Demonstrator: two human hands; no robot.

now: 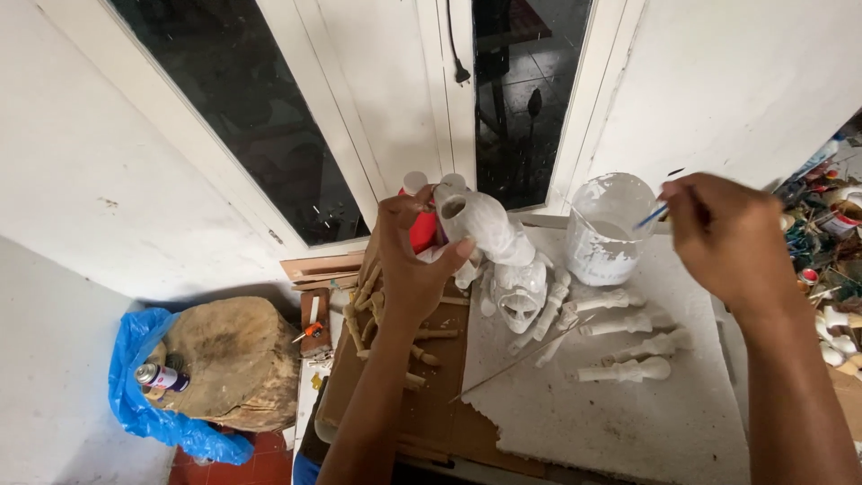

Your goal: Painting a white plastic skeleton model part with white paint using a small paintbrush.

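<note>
While the left hand (415,260) is gripping a white carved figure (485,224) at the frame's centre, the right hand (727,235) is pinching a thin brush (654,216) beside the paint jar (611,229). Painting seems underway; loading the brush likely comes next.

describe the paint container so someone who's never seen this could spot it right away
Start at the white foam board lying below the dark window. At its far edge, under the right hand, stands a clear plastic tub smeared with white paint. It is the only see-through vessel there; its neighbours are solid white carved pieces.
</note>
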